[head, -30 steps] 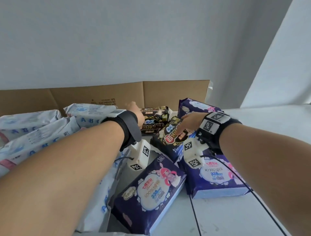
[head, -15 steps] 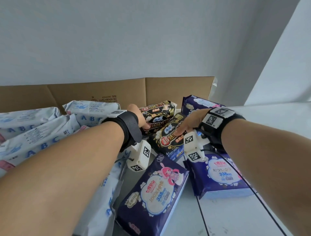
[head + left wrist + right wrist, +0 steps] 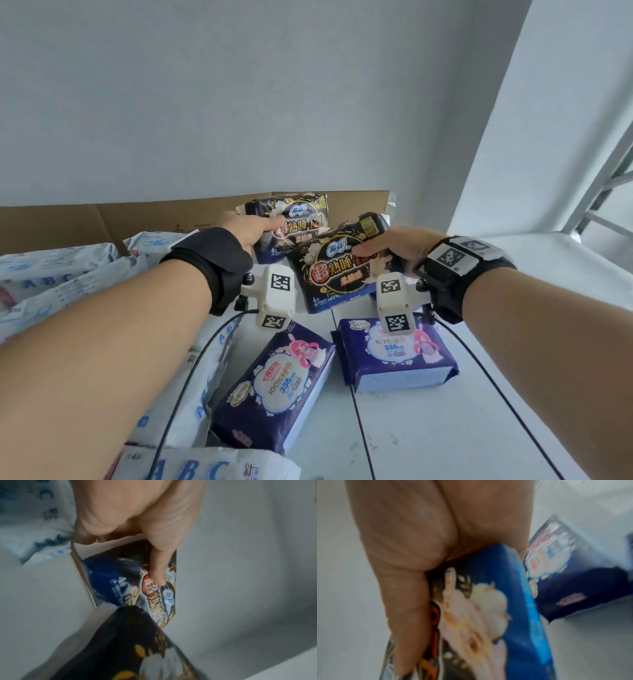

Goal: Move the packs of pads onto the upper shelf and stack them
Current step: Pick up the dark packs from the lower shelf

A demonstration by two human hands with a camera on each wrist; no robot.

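My left hand (image 3: 253,228) grips a black pack of pads (image 3: 301,219) with gold flowers and red characters, held upright in front of the cardboard; its thumb (image 3: 157,566) lies across the pack's face (image 3: 154,597). My right hand (image 3: 394,241) grips a second black pack (image 3: 337,272), tilted and lifted just right of the first; the thumb (image 3: 406,608) presses its printed front (image 3: 479,615). Two dark purple packs (image 3: 277,383) (image 3: 394,356) lie flat on the white shelf surface (image 3: 445,438) below my wrists.
White packs printed ABC (image 3: 51,281) are piled at the left, with another (image 3: 205,469) at the bottom edge. A cardboard sheet (image 3: 137,216) stands along the grey back wall. A white side panel (image 3: 565,137) rises at the right. Cables trail from both wrist cameras.
Both hands have lifted the two black packs off the pile and raised them; the left pack now stands up against the cardboard. The head view has tilted upward.
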